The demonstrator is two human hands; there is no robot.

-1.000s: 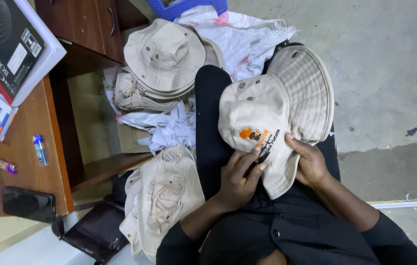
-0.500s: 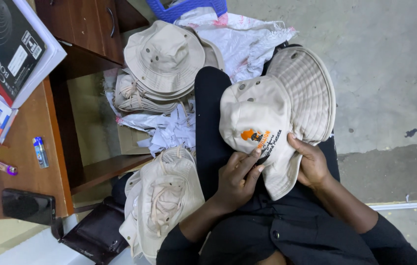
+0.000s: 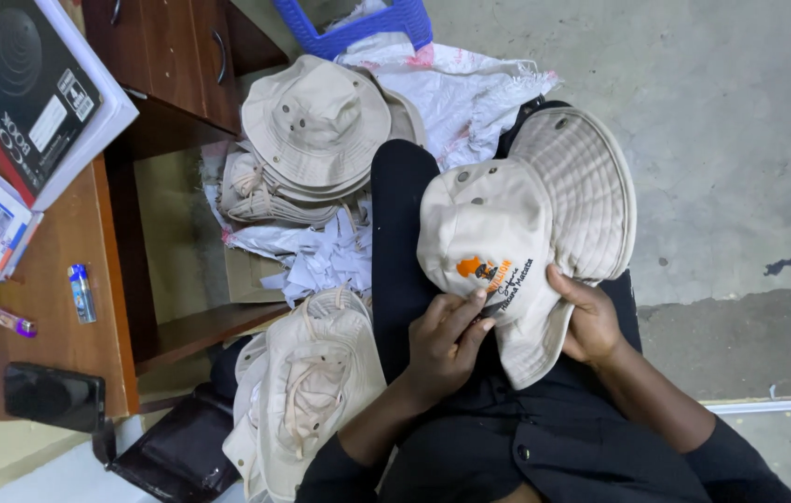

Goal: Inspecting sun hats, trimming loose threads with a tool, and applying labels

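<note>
A beige brimmed hat (image 3: 484,228) with an orange and black embroidered patch lies on my lap, crown up. My left hand (image 3: 447,340) pinches the brim just below the patch. My right hand (image 3: 586,321) grips the brim's right edge from underneath. A second beige hat (image 3: 591,186) lies upturned behind it on my right knee, its ribbed inner brim showing.
A stack of beige hats (image 3: 316,130) sits on white paper (image 3: 470,93) on the floor ahead. More hats (image 3: 307,401) pile at my left. A wooden desk (image 3: 41,345) at left bears a black book, a small box, a lighter and a phone. A blue basket (image 3: 358,23) stands beyond.
The hat and both hands have shifted very slightly; my grip on the brim is the same.
</note>
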